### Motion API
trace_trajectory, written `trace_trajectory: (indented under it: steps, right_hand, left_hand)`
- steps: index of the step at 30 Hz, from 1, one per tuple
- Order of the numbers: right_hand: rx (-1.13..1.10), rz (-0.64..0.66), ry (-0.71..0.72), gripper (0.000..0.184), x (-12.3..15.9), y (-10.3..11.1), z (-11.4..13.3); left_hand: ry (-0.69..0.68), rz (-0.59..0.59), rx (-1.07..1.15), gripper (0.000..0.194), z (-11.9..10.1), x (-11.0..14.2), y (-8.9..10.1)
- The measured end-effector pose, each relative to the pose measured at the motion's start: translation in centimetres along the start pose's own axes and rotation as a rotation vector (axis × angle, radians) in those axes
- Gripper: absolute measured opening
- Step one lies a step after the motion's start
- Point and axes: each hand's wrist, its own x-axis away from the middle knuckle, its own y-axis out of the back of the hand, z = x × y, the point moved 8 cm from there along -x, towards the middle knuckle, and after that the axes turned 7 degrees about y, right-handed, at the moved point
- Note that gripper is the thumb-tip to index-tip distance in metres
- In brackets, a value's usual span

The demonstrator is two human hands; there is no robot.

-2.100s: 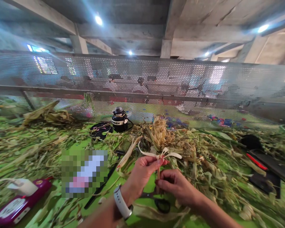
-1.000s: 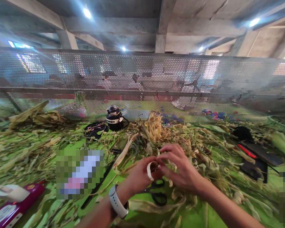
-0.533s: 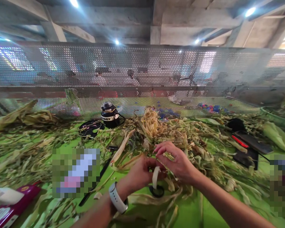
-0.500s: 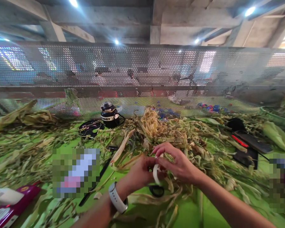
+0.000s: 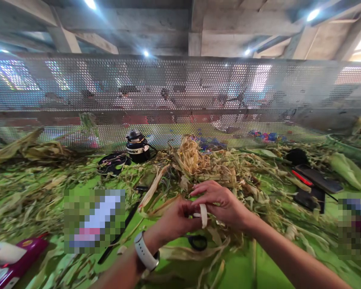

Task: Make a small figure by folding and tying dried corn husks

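My left hand (image 5: 178,218), with a white watch (image 5: 146,251) on its wrist, is closed, fingertips around a short white strip (image 5: 203,216) that looks like corn husk. My right hand (image 5: 222,204) meets it from the right, its fingers curved over the strip and pinching at it. The strip hangs in a narrow curl between the two hands; its ends are hidden by the fingers. Just below lies a black loop (image 5: 197,242), perhaps a scissors handle, on the green table. Long pale husks (image 5: 195,253) spread beneath my hands.
Dried husks (image 5: 246,176) litter the green tabletop (image 5: 129,206). A bundle of husk strands (image 5: 189,154) and a black jug (image 5: 137,147) stand by the perforated metal screen (image 5: 180,90). Phones (image 5: 319,178) lie right, a magenta device (image 5: 21,255) left. People are behind the screen.
The white strip has shifted slightly right and turned more upright between the fingers. My right fingers have straightened a little over it. Both hands stay together in the same place.
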Motion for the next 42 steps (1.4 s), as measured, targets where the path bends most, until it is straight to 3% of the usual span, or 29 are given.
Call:
trace_trajectory:
  steps: [6, 11, 16, 23, 27, 30, 33, 42]
  right_hand:
    - [0.039, -0.117, -0.058, 0.017, 0.1, 0.2, 0.0]
    - [-0.013, -0.23, -0.205, 0.013, 0.7, 0.7, -1.5]
    - [-0.156, -0.236, -0.352, 0.013, 1.0, 0.9, -2.7]
    - [-0.188, -0.259, -0.423, 0.018, 1.3, 0.4, -3.2]
    - [0.0, -0.19, -0.423, 0.028, 0.9, 1.5, -2.6]
    - [0.173, -0.003, -0.419, 0.041, 0.6, 1.5, -1.9]
    - [0.185, 0.119, -0.391, 0.041, 0.5, 0.8, -1.5]
    - [0.374, -0.095, -0.243, 0.028, 0.1, 1.7, -1.1]
  left_hand:
    - [0.095, 0.072, 0.096, 0.029, 0.0, 0.5, -0.7]
    - [0.114, 0.045, 0.17, 0.028, 0.3, 0.5, -0.5]
    - [0.085, -0.049, 0.235, 0.029, 0.3, 0.4, 0.3]
    - [0.132, -0.007, 0.138, 0.04, 0.1, 0.6, 0.0]
    - [0.089, -0.111, 0.194, 0.038, -0.1, 0.2, 1.2]
    - [0.039, -0.231, 0.227, 0.036, 0.0, -0.1, 2.6]
    - [0.02, -0.264, 0.262, 0.034, 0.3, -0.4, 3.1]
    - [-0.001, -0.166, 0.223, 0.03, -0.4, -0.3, 2.1]
